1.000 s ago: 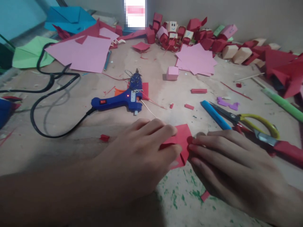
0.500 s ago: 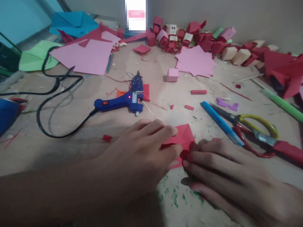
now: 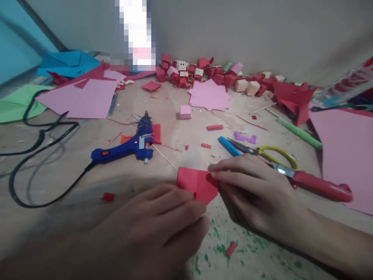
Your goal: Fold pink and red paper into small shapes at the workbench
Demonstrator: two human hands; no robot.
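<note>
A folded piece of red paper (image 3: 189, 179) lies between my two hands at the middle of the table. My left hand (image 3: 163, 217) has its fingers curled together over the paper's lower left edge. On the right side, my right hand (image 3: 250, 186) pinches the paper's right corner between fingertips and thumb. Just beyond, a blue glue gun (image 3: 125, 149) lies on its side with its red light on. Yellow-and-red handled scissors (image 3: 274, 153) and a blue stick (image 3: 229, 146) sit behind my right hand.
A red-handled cutter (image 3: 323, 186) lies at the right by a large pink sheet (image 3: 346, 155). Pink stars (image 3: 209, 95), a small pink box (image 3: 185, 112) and many paper boxes stand farther back. A black cord (image 3: 58, 204) loops at the left.
The view has shifted right and tilted up. The red paper is turned, with more of its surface showing. My right hand has moved up to its right corner, uncovering a red scrap below.
</note>
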